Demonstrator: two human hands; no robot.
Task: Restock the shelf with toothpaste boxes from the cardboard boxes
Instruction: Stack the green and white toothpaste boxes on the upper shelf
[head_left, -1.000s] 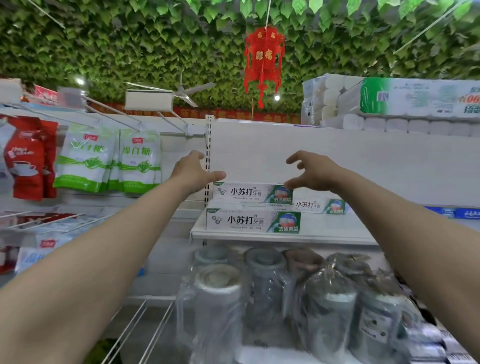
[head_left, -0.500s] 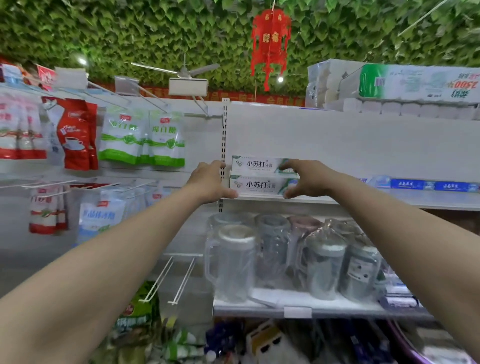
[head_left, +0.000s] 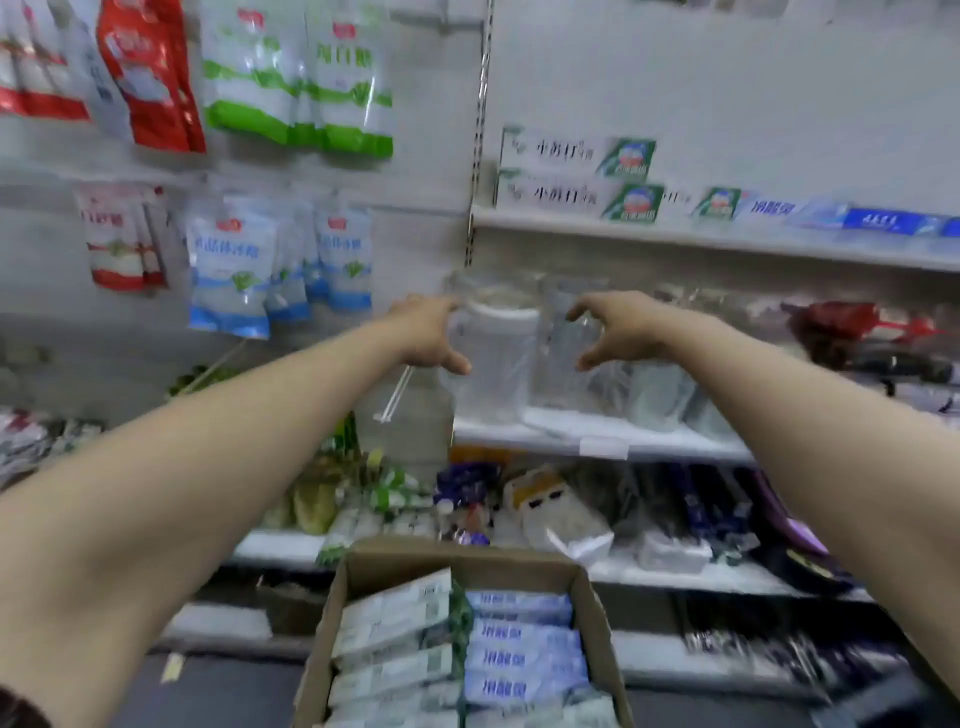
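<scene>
Two white-and-green toothpaste boxes (head_left: 576, 176) lie stacked at the left end of the upper white shelf (head_left: 717, 241), with another green one (head_left: 711, 202) and blue boxes (head_left: 857, 221) to their right. A cardboard box (head_left: 462, 649) at the bottom centre holds several white and blue toothpaste boxes. My left hand (head_left: 428, 332) and my right hand (head_left: 615, 327) hang in the air below the shelf, in front of the clear jugs. Both have loosely spread fingers and hold nothing.
Clear plastic jugs (head_left: 493, 358) in wrap stand on the middle shelf. Bagged goods (head_left: 296, 73) hang on hooks at the left. Lower shelves carry mixed packets (head_left: 550, 514). The whole view is motion-blurred.
Both hands have let go of the stacked toothpaste boxes and dropped away from the upper shelf. The view has tilted down, so the cardboard box now shows.
</scene>
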